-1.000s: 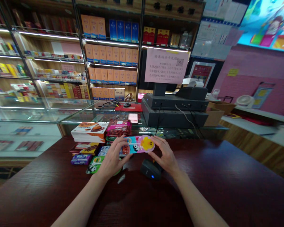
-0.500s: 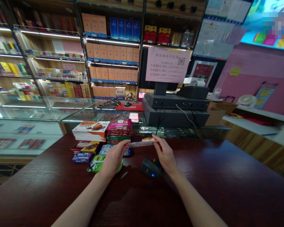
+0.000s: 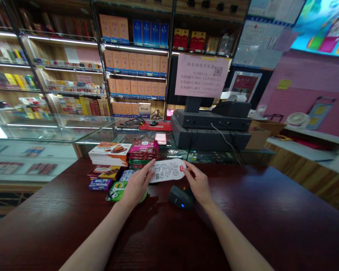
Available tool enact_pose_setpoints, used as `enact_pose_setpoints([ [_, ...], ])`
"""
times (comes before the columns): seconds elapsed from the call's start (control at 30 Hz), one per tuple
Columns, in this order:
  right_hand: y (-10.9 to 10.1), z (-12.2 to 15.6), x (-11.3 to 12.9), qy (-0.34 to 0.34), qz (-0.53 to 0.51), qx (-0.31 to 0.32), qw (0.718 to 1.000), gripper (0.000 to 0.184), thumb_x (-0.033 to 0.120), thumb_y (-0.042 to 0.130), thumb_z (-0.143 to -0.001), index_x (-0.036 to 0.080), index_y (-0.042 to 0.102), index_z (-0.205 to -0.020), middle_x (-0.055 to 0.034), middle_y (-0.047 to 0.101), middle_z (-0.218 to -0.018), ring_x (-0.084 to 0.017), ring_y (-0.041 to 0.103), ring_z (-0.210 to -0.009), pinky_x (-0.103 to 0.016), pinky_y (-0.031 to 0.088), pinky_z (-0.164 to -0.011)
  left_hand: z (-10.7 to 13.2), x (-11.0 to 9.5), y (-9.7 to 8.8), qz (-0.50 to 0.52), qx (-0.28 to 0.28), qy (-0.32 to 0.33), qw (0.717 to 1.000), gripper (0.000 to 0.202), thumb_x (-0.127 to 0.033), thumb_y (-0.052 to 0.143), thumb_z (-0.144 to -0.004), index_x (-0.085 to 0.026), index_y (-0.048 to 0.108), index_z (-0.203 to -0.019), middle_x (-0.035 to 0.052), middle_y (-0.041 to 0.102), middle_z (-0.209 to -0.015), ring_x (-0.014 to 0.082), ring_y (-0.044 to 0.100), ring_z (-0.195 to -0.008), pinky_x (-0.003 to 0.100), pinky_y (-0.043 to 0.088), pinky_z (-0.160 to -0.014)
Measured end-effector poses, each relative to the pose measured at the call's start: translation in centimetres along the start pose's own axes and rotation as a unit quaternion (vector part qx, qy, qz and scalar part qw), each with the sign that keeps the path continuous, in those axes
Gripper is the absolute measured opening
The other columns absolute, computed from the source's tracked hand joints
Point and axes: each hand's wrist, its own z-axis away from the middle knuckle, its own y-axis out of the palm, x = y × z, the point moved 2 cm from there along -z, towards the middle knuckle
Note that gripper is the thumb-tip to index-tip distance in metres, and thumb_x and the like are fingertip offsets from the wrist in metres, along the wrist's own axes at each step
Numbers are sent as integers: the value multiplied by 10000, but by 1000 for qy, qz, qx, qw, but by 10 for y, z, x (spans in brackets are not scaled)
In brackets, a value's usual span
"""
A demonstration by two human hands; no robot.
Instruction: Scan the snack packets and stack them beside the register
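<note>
Both my hands hold one flat oval snack packet (image 3: 168,170) above the dark wooden counter (image 3: 260,222). Its white printed back with a barcode faces me. My left hand (image 3: 136,186) pinches its left end and my right hand (image 3: 198,183) pinches its right end. A black barcode scanner (image 3: 180,197) with a blue light lies on the counter just under the packet, by my right hand.
A pile of snack packets and boxes (image 3: 121,162) sits left of my hands. Behind stands a glass display case (image 3: 73,131), a black till with a screen and pink notice (image 3: 209,124), and shelves of boxed goods (image 3: 135,64). A pale counter (image 3: 307,146) runs along the right.
The packet has been flipped over in both hands: its colourful cartoon front showed a second ago, it went edge-on, and the white printed back now faces me.
</note>
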Motion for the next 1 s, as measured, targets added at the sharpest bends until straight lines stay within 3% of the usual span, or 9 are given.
enact_pose_setpoints([
  [0.17, -3, 0, -1, 32, -7, -11, 999, 418, 423, 591, -907, 179, 718, -1221, -64, 765, -921, -215, 698, -827, -336, 547, -841, 0, -1, -5, -11, 42, 34, 998, 799, -529, 654, -882, -282, 312, -1561, 82, 696, -1242, 256, 663, -1041, 383, 522, -929],
  [0.27, -5, 1, 0, 36, -10, -9, 999, 430, 426, 597, -898, 169, 719, -1221, -64, 762, -914, -211, 692, -817, -334, 543, -847, 0, 2, -5, -29, 52, 50, 997, 894, -540, 705, -837, -275, 273, -1574, 95, 683, -1258, 271, 645, -1062, 404, 503, -948],
  [0.53, -6, 3, 5, 34, -20, 9, 999, 398, 422, 602, -899, 187, 727, -1196, -23, 720, -816, -185, 668, -759, -278, 526, -752, 0, 2, -9, -97, 34, 91, 991, 834, -499, 683, -867, -217, 301, -1552, 107, 688, -1204, 270, 647, -1053, 420, 496, -945],
  [0.77, -3, 6, 2, 17, -29, 24, 999, 376, 413, 594, -917, 199, 710, -1203, -13, 712, -820, -177, 662, -766, -276, 516, -775, 1, -1, -16, -100, -12, 115, 988, 736, -427, 722, -840, -253, 406, -1482, 141, 466, -1501, 320, 480, -1342, 492, 410, -1109],
  [1.0, 0, 8, -3, 8, -30, 39, 999, 372, 410, 585, -926, 205, 701, -1215, -13, 719, -827, -174, 672, -758, -264, 518, -749, 0, -3, -19, -146, -3, 146, 978, 782, -411, 728, -842, -219, 378, -1514, 121, 580, -1348, 294, 511, -1278, 493, 332, -1162],
])
